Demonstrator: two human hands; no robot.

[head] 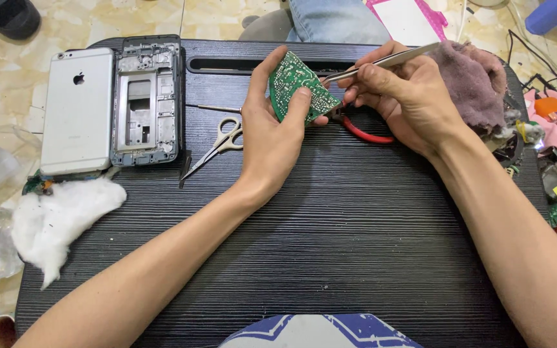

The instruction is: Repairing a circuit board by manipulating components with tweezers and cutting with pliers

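Holding the green circuit board [299,87] up off the black ribbed tabletop [356,245], I have it tilted on edge near the far middle of the surface, its long axis running from upper left to lower right, solder side toward me and speckled with tiny silvery joints. My left hand [272,135] grips it from below, thumb pressed on the near face and fingers wrapped behind, so that hand carries the board outright. My right hand [407,96] sits just to the right of it, fingers pinched together around slim metal tweezers [381,62] whose tips come in from the right and meet the board's upper right edge; the tool's shaft lies almost level, pointing left. Beneath the right hand a red-handled tool [365,132] rests on the table, mostly hidden. Left of my wrist lie small pale-handled scissors [220,145], blades pointing toward me and left. Farther left sit a bare grey phone frame [146,103] and, touching it, a silver phone [77,109] face down. A wad of white cotton [59,216] lies at the near left corner, and a fuzzy mauve cloth [472,80] is bunched at the far right edge.
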